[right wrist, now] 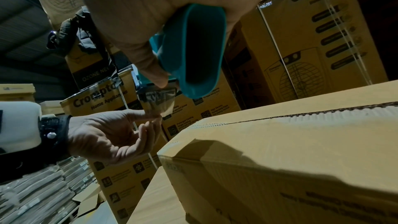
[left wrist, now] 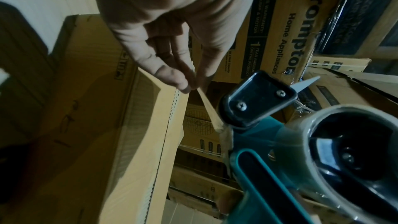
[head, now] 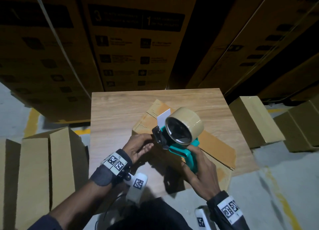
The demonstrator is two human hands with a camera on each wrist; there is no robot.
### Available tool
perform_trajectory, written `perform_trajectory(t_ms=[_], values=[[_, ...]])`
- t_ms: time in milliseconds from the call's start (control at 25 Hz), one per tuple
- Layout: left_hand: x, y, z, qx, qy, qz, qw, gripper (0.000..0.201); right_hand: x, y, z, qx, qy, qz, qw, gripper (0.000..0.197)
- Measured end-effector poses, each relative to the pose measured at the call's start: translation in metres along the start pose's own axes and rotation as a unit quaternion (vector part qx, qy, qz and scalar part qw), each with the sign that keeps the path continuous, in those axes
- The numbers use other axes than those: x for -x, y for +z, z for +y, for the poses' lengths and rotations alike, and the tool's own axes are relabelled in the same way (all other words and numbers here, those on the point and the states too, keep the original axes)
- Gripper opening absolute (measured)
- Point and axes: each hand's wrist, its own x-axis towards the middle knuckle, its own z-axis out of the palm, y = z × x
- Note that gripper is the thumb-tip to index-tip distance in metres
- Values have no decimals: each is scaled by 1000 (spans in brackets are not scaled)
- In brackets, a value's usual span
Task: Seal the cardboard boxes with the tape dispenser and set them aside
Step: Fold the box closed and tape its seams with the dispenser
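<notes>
Head view — right hand (head: 200, 171) grips tape dispenser (head: 177, 134).

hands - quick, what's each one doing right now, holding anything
Left hand: pinching the loose tape end at the front of the tape dispenser.
Right hand: gripping the dispenser's teal handle, above the cardboard box.

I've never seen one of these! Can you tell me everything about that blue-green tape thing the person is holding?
The tape dispenser is teal plastic with a black front piece held by screws and a white flap beside it. A big roll of brown tape sits on its wheel. The right hand grips its hollow handle, holding it up over a cardboard box on the table. The left hand pinches the loose tape end at the front.
</notes>
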Motion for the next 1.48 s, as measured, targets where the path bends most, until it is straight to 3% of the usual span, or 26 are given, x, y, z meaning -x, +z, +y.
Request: perform_trajectory(t_ms=[160, 600, 760, 920, 1040, 1200, 1480], values=[[-5, 2, 3, 3, 18, 25, 1000, 9, -18, 1, 9, -2, -20, -7, 1000, 64], [-16, 8, 42, 23, -70, -5, 997, 21, -66, -19, 36, -15, -63, -48, 997, 64], [-22, 16, 58, -22, 20, 22, 999, 17, -82, -23, 41, -15, -59, -76, 995, 62], [-33, 23, 70, -145, 125, 85, 978, 19, -102, -18, 38, 3, -34, -98, 995, 64], [-44, 20, 79, -182, 140, 110, 967, 20, -117, -15, 38, 6, -13, -117, 993, 68], [-50, 21, 89, -184, 143, 87, 969, 8, -129, -22, 40, 34, -18, -135, 990, 66], [-64, -27, 120, -217, 169, 153, 949, 24, -112, -60, 70, 67, -18, -150, 986, 70]])
